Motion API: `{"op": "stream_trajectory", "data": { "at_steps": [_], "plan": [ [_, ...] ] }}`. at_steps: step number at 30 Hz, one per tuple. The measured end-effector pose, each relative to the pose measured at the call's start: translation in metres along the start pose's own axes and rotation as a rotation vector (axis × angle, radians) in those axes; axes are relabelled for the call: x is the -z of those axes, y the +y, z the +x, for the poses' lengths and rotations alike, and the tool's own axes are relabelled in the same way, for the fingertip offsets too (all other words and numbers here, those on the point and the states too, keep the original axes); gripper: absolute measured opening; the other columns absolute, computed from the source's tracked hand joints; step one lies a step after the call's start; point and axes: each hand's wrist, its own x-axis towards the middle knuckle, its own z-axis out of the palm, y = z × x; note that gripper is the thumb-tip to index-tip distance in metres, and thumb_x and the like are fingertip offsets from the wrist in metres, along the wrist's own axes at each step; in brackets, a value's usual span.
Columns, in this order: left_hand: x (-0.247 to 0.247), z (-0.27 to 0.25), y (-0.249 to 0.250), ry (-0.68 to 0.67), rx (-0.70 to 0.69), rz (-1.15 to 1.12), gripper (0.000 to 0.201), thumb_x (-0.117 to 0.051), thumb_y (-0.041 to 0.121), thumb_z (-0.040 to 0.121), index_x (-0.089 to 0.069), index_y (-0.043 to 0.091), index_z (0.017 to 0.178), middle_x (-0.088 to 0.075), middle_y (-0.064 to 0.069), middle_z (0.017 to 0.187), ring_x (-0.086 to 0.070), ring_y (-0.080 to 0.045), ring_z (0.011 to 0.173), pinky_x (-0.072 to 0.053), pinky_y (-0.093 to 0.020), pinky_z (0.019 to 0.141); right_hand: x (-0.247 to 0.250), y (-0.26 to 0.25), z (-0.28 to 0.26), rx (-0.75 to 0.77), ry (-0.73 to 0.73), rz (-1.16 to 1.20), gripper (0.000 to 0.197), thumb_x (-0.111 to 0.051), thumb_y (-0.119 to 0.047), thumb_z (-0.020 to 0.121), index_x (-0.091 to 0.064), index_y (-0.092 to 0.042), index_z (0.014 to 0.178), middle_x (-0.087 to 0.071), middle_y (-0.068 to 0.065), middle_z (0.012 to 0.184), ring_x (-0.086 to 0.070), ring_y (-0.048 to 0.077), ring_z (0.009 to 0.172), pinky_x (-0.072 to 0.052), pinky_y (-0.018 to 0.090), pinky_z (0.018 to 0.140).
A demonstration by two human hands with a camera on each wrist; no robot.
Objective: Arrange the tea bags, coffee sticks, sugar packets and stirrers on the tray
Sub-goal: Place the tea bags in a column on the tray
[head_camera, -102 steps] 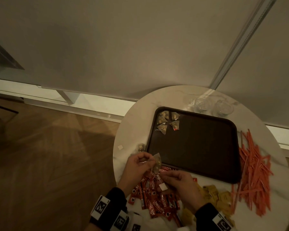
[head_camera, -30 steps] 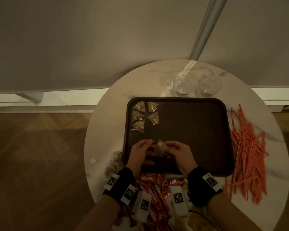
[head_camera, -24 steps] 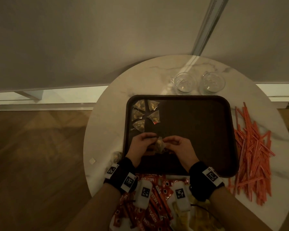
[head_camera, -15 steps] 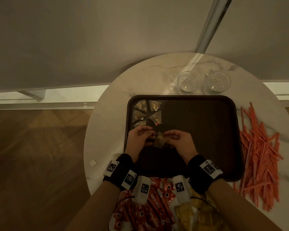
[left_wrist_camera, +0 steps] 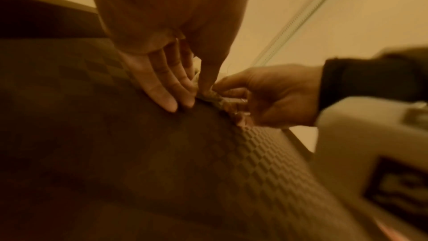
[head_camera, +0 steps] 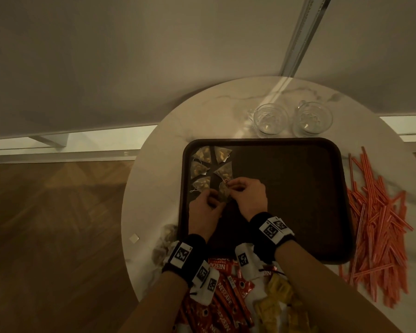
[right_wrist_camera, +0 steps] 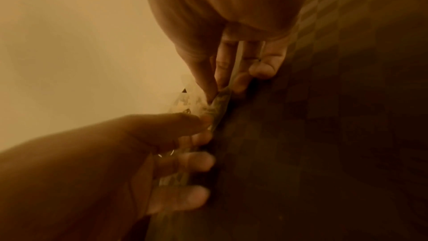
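From the head camera I see my left hand (head_camera: 205,207) and right hand (head_camera: 249,194) pinching one tea bag (head_camera: 223,194) between them, low over the dark tray (head_camera: 298,188), just beside five placed tea bags (head_camera: 210,168) in its far left corner. Coffee sticks (head_camera: 222,301) and sugar packets (head_camera: 277,299) lie near me, stirrers (head_camera: 377,224) right of the tray.

My left wrist camera shows fingertips (left_wrist_camera: 170,104) touching the tray's textured floor.

My right wrist camera shows thumb and forefinger gripping the bag's edge.
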Motion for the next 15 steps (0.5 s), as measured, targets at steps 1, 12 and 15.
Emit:
{"op": "stream_trajectory", "data": {
  "at_steps": [1,12,15],
  "plan": [
    [0.0,0.002,0.001,-0.006,-0.017,0.031,0.017,-0.073,0.019,0.087,-0.063,0.022,0.101,-0.067,0.005,0.082,-0.067,-0.011,0.066,-0.059,-0.028,0.063,0.0,0.0,0.0,0.019,0.002,-0.047,0.016,-0.074,-0.015,0.085,-0.074,-0.03,0.089,-0.072,-0.011,0.095,-0.066,0.004,0.091,-0.056,0.028,0.083],
    [0.01,0.016,0.003,-0.063,-0.054,0.13,0.008,-0.072,0.02,0.088,-0.065,0.015,0.088,-0.069,0.001,0.072,-0.066,-0.008,0.053,-0.057,-0.025,0.054,0.002,-0.003,0.006,0.14,-0.061,-0.261,0.018,-0.066,-0.023,0.092,-0.072,-0.016,0.107,-0.068,0.0,0.105,-0.062,0.011,0.092,-0.053,0.03,0.085],
    [0.008,0.015,0.003,-0.056,-0.033,0.092,0.008,-0.071,0.018,0.088,-0.063,0.017,0.086,-0.068,0.001,0.074,-0.067,-0.008,0.055,-0.055,-0.022,0.054,0.003,-0.002,0.001,0.165,-0.049,-0.335,0.02,-0.063,-0.025,0.094,-0.071,-0.014,0.108,-0.061,0.0,0.107,-0.06,0.014,0.094,-0.053,0.033,0.086]
  ]
}}
